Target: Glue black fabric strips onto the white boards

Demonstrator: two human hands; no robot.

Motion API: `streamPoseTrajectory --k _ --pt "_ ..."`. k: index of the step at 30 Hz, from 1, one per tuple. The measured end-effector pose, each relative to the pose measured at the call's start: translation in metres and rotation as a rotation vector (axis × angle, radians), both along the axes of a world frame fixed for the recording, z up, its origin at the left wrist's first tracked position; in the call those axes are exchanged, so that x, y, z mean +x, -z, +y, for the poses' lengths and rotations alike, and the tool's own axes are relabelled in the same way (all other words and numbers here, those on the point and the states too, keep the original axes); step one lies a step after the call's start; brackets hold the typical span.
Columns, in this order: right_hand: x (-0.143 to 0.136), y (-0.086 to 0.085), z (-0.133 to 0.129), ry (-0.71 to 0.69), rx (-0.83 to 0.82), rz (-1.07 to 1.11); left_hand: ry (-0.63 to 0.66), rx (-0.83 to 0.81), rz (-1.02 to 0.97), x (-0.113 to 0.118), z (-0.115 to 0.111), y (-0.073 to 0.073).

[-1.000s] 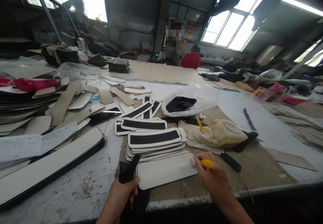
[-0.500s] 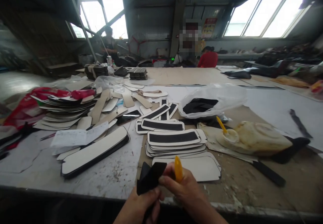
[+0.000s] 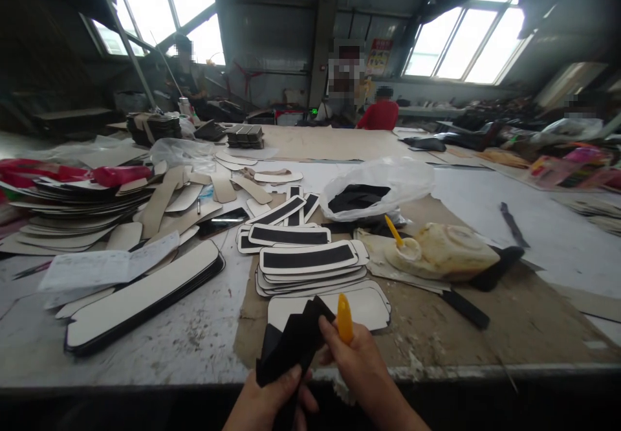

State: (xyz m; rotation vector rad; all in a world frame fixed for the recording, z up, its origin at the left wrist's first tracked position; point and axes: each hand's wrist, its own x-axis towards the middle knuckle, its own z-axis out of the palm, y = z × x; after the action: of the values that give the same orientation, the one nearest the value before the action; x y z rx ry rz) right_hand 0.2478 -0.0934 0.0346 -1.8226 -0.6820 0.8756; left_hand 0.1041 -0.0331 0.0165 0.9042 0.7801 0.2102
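Observation:
My left hand (image 3: 275,395) is closed around several thin black strips (image 3: 295,337), fanned out at the table's front edge. Held in my right hand (image 3: 356,356) is a tool with a yellow handle (image 3: 345,318); its working end is hidden. The thumb and fingers of that hand also pinch an edge of the black strips. Just beyond lies a plain white panel (image 3: 334,301) with rounded corners. Behind it is a stack of white panels, the top one bearing a black strip (image 3: 308,257).
A yellowed container (image 3: 451,253) with another yellow-handled tool (image 3: 394,230) stands right. Behind is a plastic bag (image 3: 407,182) holding black pieces. On the left are a long panel stack (image 3: 145,292), papers (image 3: 109,266) and a phone (image 3: 223,221). Other people sit farther back.
My view has turned somewhat to the right. The black strips between my hands are more fanned out, and my right hand has its fingers on their upper edge.

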Motion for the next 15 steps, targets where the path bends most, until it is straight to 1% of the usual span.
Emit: streamPoseTrajectory --k 2,5,8,11,15 --pt "0.001 -0.002 -0.001 0.024 0.015 0.099 -0.035 0.002 -0.003 0.002 -0.002 0.006" --pt "0.003 -0.006 -0.001 0.033 0.05 0.176 -0.113 0.042 0.006 0.007 -0.006 0.012" --pt "0.004 -0.007 -0.001 0.049 0.085 0.256 -0.14 0.099 0.036 0.011 -0.008 0.015" --pt "0.003 -0.005 -0.001 0.118 0.115 0.299 -0.123 0.103 0.065 0.013 -0.011 0.016" --pt "0.002 -0.007 0.0 0.254 0.22 0.393 -0.044 0.11 0.112 0.012 -0.022 0.016"
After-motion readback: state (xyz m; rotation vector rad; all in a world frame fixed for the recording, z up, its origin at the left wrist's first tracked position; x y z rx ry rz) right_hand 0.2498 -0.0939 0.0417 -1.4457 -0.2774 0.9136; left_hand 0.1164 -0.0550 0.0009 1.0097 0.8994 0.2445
